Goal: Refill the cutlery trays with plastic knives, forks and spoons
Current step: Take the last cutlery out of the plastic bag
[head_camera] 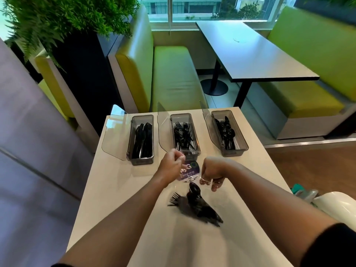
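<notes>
- A person's left hand [172, 163] and right hand [212, 173] were held above a white counter [115, 180], each with its fingers curled and pinching the top of a clear plastic bag [189, 171] with a purple label.
- The two hands were close together but apart, with the labelled upper part of the bag stretched between them.
- A bundle of black cutlery [196, 206] lay in the lower part of the bag, nearer the person than the hands. Fork tines fanned out on its left side. The bundle was blurred, so it could not be told whether it rested on the counter or hung just over it.
- Three grey trays stood side by side along the far edge of the counter, beyond the hands.
- The left tray [142, 160] held knives [142, 139], the middle tray [192, 154] held forks [183, 134] and the right tray [234, 152] held spoons [226, 132]. All were black.
- Each tray's clear lid [114, 139] was swung open to the tray's left.
- The left hand was just in front of the near end of the middle tray.
- Beyond the counter were green booth seats [171, 74], a dark table [250, 53] and a leafy plant [67, 16] at upper left.
</notes>
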`<action>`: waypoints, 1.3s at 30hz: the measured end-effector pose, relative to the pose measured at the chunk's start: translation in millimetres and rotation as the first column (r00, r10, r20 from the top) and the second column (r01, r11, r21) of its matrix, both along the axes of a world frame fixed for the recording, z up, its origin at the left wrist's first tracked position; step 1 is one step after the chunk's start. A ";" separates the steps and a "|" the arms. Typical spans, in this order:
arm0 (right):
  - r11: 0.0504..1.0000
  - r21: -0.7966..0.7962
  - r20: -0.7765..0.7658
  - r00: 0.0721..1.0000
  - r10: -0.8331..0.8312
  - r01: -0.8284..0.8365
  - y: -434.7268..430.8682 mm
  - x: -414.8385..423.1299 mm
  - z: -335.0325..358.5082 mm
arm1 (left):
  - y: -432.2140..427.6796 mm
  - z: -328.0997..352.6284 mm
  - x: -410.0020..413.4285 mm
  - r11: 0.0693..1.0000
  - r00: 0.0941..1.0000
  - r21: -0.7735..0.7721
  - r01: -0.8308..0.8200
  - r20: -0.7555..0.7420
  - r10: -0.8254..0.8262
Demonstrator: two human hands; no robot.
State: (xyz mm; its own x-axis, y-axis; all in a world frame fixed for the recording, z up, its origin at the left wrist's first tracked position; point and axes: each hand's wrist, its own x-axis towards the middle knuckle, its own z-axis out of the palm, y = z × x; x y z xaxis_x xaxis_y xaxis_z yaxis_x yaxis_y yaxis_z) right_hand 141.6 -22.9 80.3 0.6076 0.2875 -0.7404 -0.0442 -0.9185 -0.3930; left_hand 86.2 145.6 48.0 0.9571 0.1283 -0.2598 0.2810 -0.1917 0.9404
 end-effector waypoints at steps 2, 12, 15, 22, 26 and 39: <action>0.998 -0.054 0.043 0.998 0.041 -0.039 3.7 -0.9 1.5 | -1.4 9.3 1.0 0.998 0.999 -0.059 -0.020 0.031 0.022; 0.975 -0.047 0.130 0.967 0.219 -0.215 18.1 -16.2 -35.7 | -17.1 33.3 -5.8 0.988 0.983 -0.133 0.076 0.174 -0.052; 0.997 0.070 0.050 0.998 0.041 -0.045 19.6 -16.4 -54.6 | -18.8 35.0 -9.5 0.988 0.977 -0.105 0.111 0.196 -0.089; 0.924 0.228 -0.149 0.948 -0.280 0.308 23.8 -25.3 -67.4 | -22.2 35.6 -15.8 0.977 0.967 -0.100 0.189 0.191 -0.167; 0.897 0.311 -0.177 0.947 -0.269 0.313 29.7 -31.3 -70.4 | -26.3 36.3 -18.1 0.973 0.960 -0.077 0.219 0.193 -0.201; 0.740 0.512 -0.322 0.896 -0.306 0.436 29.8 -43.7 -68.9 | -28.2 46.0 -16.4 0.943 0.949 -0.189 0.275 0.209 -0.235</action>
State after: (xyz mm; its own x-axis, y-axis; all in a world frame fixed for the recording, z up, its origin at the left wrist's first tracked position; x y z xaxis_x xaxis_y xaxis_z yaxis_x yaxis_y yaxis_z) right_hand 97.9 6.9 11.5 0.6093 0.4708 -0.6380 -0.4726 -0.4305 -0.7690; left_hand 69.8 117.3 94.0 0.9835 -0.1653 -0.0732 0.0702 -0.0243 0.9972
